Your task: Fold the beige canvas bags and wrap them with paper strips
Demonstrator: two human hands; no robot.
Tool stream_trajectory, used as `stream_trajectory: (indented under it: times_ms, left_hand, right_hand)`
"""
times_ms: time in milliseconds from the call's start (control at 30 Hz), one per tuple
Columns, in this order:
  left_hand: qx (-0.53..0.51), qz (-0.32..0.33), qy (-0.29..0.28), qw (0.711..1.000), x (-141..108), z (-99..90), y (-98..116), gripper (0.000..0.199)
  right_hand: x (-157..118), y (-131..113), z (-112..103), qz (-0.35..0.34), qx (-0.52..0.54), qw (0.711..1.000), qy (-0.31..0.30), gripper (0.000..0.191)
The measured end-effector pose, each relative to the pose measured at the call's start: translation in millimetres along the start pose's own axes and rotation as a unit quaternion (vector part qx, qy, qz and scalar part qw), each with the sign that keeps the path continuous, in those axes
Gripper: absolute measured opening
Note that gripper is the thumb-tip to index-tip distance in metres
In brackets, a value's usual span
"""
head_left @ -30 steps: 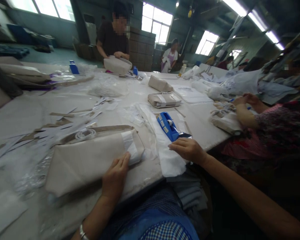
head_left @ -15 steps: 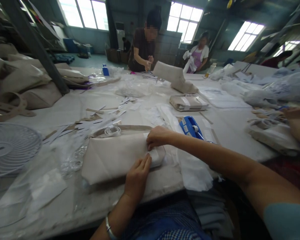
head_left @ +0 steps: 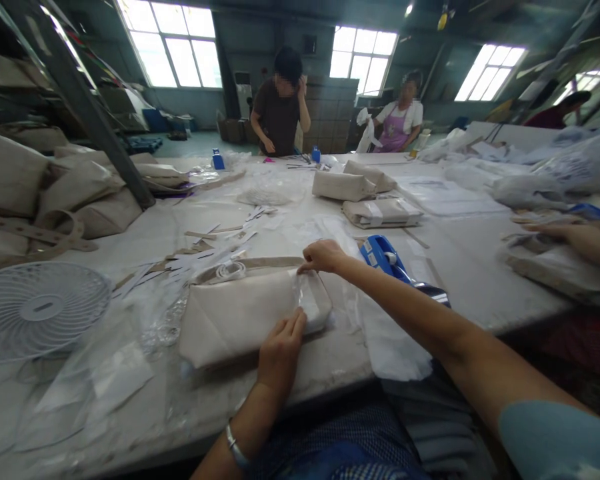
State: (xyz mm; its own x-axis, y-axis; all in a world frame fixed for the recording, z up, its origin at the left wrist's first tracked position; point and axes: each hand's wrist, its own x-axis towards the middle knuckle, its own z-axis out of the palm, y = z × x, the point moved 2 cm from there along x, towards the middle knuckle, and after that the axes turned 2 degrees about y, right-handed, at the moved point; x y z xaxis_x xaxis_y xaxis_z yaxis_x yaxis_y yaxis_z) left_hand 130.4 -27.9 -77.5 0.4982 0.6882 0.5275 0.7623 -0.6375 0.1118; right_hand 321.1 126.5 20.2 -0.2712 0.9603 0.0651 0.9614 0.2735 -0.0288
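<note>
A folded beige bag lies on the table before me, with a small white coiled roll on its top side. Over its right part runs a pale wrap with a shiny clear strip. My left hand rests with outstretched fingers on the front, fingertips at the strip's lower end. At the top edge, my right hand is closed in a pinch; what sits between its fingertips is hidden. A blue tape dispenser lies just right of my right hand.
A white fan stands at left, below a pile of beige bags. Paper strips and clear plastic litter the table. More bags lie farther back. Two people face me across the table; another person's hand works at right.
My right hand has moved up to the bag's top edge, away from my left fingertips. Across the table, a beige bag that was raised now lies down, and one person lifts a hand to the head.
</note>
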Motion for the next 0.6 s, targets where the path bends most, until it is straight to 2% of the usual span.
stream_trajectory:
  times_ms: [67,133,167,200,233,333,433,500,567,600]
  left_hand:
    - [-0.003,0.002,0.003,1.000,0,0.0,0,0.044]
    - [-0.017,0.000,0.005,1.000,1,-0.6,0,0.044]
    - [-0.029,-0.002,0.002,1.000,1,-1.4,-1,0.044]
    - [-0.044,-0.003,-0.003,0.999,3,-3.0,-2,0.044]
    - [-0.061,0.002,-0.010,0.998,4,-5.7,-4,0.045]
    - [-0.084,0.046,-0.031,0.995,2,-23.0,-12,0.048]
    - [-0.005,0.081,-0.031,0.996,-14,-53.4,-33,0.055]
    - [0.065,0.049,-0.016,0.997,-31,-72.2,-57,0.059]
    - [0.100,0.013,-0.018,0.995,-49,-79.4,-88,0.059]
    - [0.095,0.027,-0.021,0.995,-57,-77.3,-102,0.059]
  right_hand:
    - [-29,1,0,0.039,0.017,0.997,0.065,0.035]
    - [-66,-8,8,0.054,0.080,0.990,0.105,0.038]
    - [-86,-16,14,0.062,0.163,0.977,0.119,0.040]
    - [-105,-25,23,0.071,0.268,0.955,0.108,0.042]
    - [-122,-35,35,0.087,0.374,0.920,0.075,0.046]
    - [-163,-72,69,0.153,0.602,0.780,-0.079,0.054]
    - [-180,-108,91,0.212,0.748,0.598,-0.196,0.056]
    - [-178,-127,98,0.216,0.825,0.477,-0.212,0.059]
    - [-169,-142,104,0.213,0.874,0.391,-0.196,0.062]
    - [-163,-149,106,0.214,0.889,0.358,-0.190,0.063]
